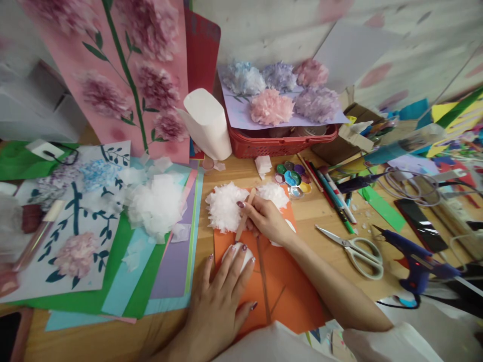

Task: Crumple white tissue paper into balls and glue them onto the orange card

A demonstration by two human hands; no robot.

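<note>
An orange sheet of paper (298,291) with dark painted stem lines lies in front of me. My left hand (219,299) rests flat on it, fingers spread over a white disc (249,255) that they partly cover. My right hand (272,221) grips a wooden craft stick (244,220), held at a slant with its lower end close to the disc and the left fingertips. Two fluffy white paper flowers, one at the left (225,207) and one at the right (274,195), sit along the sheet's far edge. Part of another white disc shows beside my right wrist.
Scissors (354,251) and a blue glue gun (413,261) lie to the right, near pens (335,193) and a paint palette (292,178). A red basket (283,143) bearing paper flowers stands behind. White tissue pieces (156,206) cover coloured sheets at the left.
</note>
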